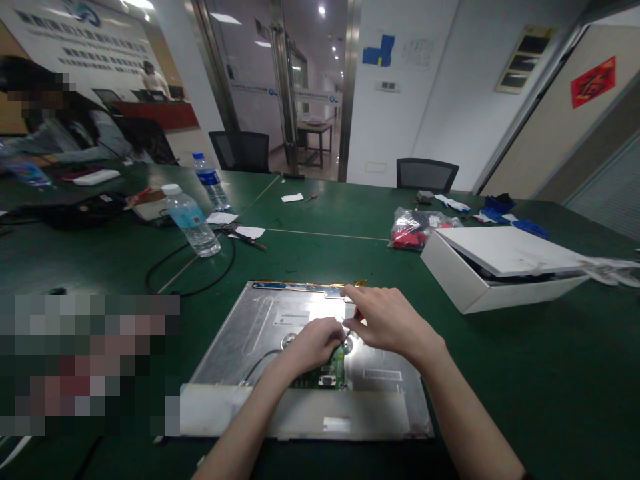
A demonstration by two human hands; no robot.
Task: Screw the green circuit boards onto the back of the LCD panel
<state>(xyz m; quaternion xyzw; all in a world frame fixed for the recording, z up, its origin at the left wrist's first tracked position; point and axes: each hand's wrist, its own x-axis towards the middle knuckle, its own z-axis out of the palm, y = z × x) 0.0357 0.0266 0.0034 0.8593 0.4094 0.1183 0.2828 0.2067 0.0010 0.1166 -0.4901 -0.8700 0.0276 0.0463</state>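
Note:
A flat metal display panel point(225, 353) lies face down on the green table in front of me. A green circuit board point(310, 383) with a video connector sits on its back, partly under my left hand point(315, 343). Those left fingers are curled together near the board's upper edge; whatever they pinch is hidden. My right hand point(390, 323) is closed around a screwdriver with a red handle point(357, 315), mostly covered by the fingers. Its thin shaft slants down toward my left fingertips. A blue strip with gold edging point(295, 287) runs along the panel's far side.
A white box point(465, 287) with its lid ajar stands right of the panel, before a plastic bag of red items point(410, 233). Two water bottles point(193, 223) and a black cable point(233, 267) are at left. A person point(65, 127) sits far left.

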